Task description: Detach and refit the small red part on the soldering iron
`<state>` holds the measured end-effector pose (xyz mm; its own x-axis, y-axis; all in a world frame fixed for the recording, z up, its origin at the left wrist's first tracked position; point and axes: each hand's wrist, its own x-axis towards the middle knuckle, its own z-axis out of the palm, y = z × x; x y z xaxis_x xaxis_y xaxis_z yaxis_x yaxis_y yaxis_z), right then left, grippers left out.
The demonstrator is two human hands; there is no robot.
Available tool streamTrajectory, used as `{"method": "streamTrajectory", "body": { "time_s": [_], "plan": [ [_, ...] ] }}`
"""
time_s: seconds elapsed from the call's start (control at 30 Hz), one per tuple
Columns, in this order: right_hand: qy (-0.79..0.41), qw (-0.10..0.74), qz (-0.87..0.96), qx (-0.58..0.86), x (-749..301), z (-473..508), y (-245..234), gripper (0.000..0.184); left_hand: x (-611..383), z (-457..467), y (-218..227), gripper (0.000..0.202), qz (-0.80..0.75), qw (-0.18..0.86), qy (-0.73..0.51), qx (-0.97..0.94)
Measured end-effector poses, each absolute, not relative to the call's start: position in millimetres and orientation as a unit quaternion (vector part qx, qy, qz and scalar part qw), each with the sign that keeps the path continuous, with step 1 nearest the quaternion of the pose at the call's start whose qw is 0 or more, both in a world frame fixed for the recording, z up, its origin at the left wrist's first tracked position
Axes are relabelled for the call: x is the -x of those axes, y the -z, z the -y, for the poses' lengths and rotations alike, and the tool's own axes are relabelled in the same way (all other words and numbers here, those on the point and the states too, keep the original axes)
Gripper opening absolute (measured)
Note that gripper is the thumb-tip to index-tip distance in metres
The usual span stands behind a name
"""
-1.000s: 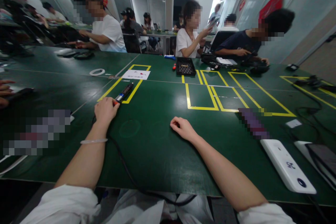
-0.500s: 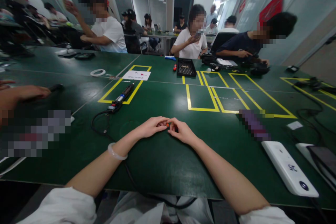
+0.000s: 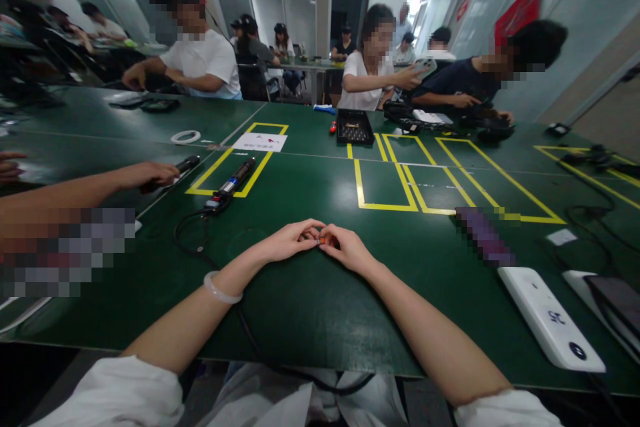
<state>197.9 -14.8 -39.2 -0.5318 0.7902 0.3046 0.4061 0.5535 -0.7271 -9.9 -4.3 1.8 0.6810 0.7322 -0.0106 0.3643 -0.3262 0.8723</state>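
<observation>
Here we are over the green table (image 3: 320,310), and I've got both hands together at the middle, near my edge. The left hand (image 3: 291,240) comes in with fingers curled and thumb stretched forward, a narrow gap between them; the right hand (image 3: 347,248) meets it, fingertips to fingertips or very nearly. And there's the orange piece (image 3: 323,240), tiny, right at that meeting point! My right thumb and forefinger are pinched on it. Whether the left fingers grip it too, I can't tell from up here; they're right up against it, and the knuckles hide most of it.

Out to the left lies the tool (image 3: 235,180), slanting across the near edge of a yellow frame (image 3: 256,174), its cable (image 3: 176,233) looping back toward me. Above it, a sheet (image 3: 260,141) spans the frame, with a white ring (image 3: 186,138) off to its left. Straight ahead sits the black tray (image 3: 355,142), small bits inside, a red item (image 3: 333,127) just beside it. Over on my right, a white power bank (image 3: 543,313). And from the far left, a co-worker's hand (image 3: 161,175) reaches in, holding a dark object (image 3: 188,165)!
</observation>
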Motion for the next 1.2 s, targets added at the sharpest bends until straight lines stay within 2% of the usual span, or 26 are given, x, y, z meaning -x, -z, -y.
{"method": "streamTrajectory", "body": {
  "time_s": [0.2, 0.37, 0.57, 0.73, 0.83, 0.97, 1.07, 1.2],
  "plan": [
    [-0.35, 0.351, 0.777, 0.388, -198.2, 11.9, 41.0, 0.014, 8.4, 2.0, 2.4, 0.023, -0.372, 0.437, -0.238, -0.784],
    [-0.41, 0.359, 0.739, 0.396, -199.4, 9.2, 41.6, 0.027, 5.9, 4.6, 0.7, 0.027, -0.362, 0.434, -0.25, -0.786],
    [-0.425, 0.355, 0.74, 0.381, -200.7, 3.9, 45.0, 0.043, 0.9, 10.0, -5.6, 0.027, -0.363, 0.405, -0.247, -0.802],
    [-0.495, 0.408, 0.679, 0.357, -196.9, 5.7, 48.5, 0.026, 5.5, 7.6, -4.4, 0.023, -0.376, 0.394, -0.253, -0.799],
    [-0.503, 0.42, 0.674, 0.341, -194.9, 8.7, 47.6, 0.028, 7.0, 7.2, -1.7, 0.024, -0.384, 0.391, -0.255, -0.796],
    [-0.485, 0.414, 0.684, 0.353, -194.9, 10.6, 43.7, 0.022, 8.4, 3.7, -1.7, 0.028, -0.383, 0.39, -0.245, -0.801],
    [-0.477, 0.414, 0.683, 0.367, -196.2, 10.0, 42.8, 0.02, 25.1, -9.1, -4.5, 0.034, -0.428, 0.316, -0.249, -0.809],
    [-0.464, 0.406, 0.687, 0.385, -197.4, 8.8, 43.9, 0.02, 83.3, -33.6, -5.3, 0.046, -0.592, 0.05, -0.24, -0.768]
  ]
}}
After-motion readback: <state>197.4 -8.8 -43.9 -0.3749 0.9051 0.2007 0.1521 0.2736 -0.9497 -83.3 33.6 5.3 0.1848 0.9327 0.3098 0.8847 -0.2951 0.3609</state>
